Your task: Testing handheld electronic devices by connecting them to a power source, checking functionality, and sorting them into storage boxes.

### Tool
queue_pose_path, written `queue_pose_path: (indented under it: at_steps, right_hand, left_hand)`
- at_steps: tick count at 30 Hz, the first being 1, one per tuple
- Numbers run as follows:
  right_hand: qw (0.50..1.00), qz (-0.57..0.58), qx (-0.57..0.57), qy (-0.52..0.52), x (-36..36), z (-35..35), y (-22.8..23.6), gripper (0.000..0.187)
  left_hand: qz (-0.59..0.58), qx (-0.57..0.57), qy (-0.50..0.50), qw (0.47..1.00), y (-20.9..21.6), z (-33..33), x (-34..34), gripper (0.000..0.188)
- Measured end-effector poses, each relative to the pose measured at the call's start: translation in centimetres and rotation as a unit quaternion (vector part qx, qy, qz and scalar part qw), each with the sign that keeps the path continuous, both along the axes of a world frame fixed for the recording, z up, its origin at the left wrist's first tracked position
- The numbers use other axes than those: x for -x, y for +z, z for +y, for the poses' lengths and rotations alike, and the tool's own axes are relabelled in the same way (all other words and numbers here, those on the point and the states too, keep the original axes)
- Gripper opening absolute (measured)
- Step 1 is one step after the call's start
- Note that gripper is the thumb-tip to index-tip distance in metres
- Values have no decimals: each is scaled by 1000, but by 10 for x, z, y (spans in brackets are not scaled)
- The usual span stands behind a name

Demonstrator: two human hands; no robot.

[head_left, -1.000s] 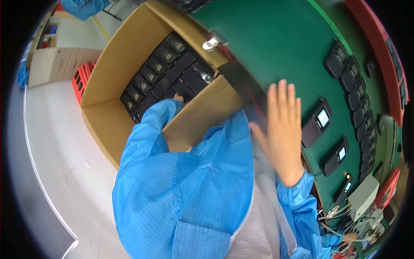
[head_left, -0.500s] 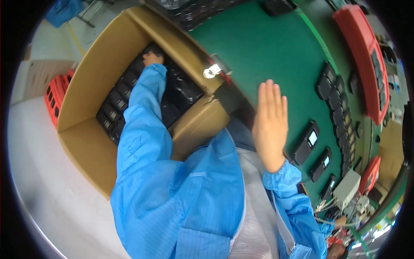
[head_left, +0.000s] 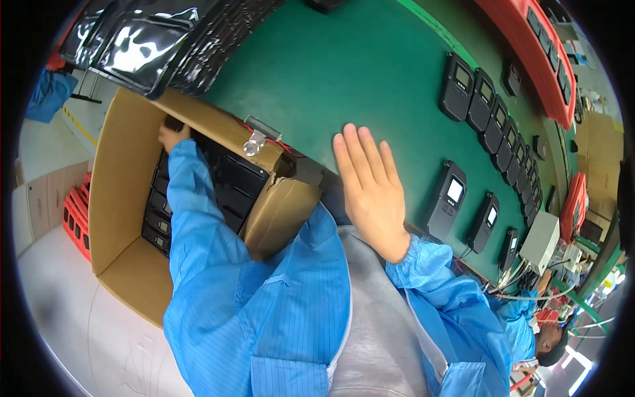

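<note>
My left hand [head_left: 172, 137] reaches into a large open cardboard box [head_left: 119, 188], close to its far wall. Its fingers are closed on a small black handheld device [head_left: 174, 124], of which only the top shows. Below my sleeve, several similar devices stand in a row [head_left: 159, 225] in the box, beside a black plastic tray [head_left: 238, 177]. My right hand [head_left: 370, 192] is held flat with fingers stretched out, holding nothing, at the near edge of the green table [head_left: 297, 86].
A metal clamp [head_left: 254, 140] with red wire sits at the table edge by the box. Shiny black trays [head_left: 142, 49] are stacked at the far left. Along the right lie several black devices [head_left: 456, 86], lit ones [head_left: 446, 198] nearer. A co-worker [head_left: 529, 324] is at lower right.
The view has turned, so more of the table and the black tray stack shows. My left hand is now nearer the box's far wall; my right hand stays flat and outstretched.
</note>
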State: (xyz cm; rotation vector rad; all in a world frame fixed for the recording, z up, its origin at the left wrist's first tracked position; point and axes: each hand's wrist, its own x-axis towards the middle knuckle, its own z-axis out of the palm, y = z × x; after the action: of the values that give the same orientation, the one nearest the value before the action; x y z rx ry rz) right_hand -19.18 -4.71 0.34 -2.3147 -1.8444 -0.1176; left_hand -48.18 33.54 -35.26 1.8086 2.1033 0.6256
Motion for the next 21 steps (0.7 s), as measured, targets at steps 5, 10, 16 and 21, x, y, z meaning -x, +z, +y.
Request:
queue_pose_path:
  at_steps: [5,10,16,21]
  right_hand:
    - [1000,17,2,11,4,1,4,59]
    - [1000,16,-9,3,4,-2,3,59]
    - [1000,20,-12,-7,1,-4,-1,59]
    - [1000,20,-7,-3,2,-4,3,58]
  left_hand:
    - [152,122,143,970,1,-10,47,108]
    - [151,134,153,967,-4,-9,37,111]
    - [163,133,99,973,18,-21,40,107]
    - [211,50,85,972,57,-47,66,106]
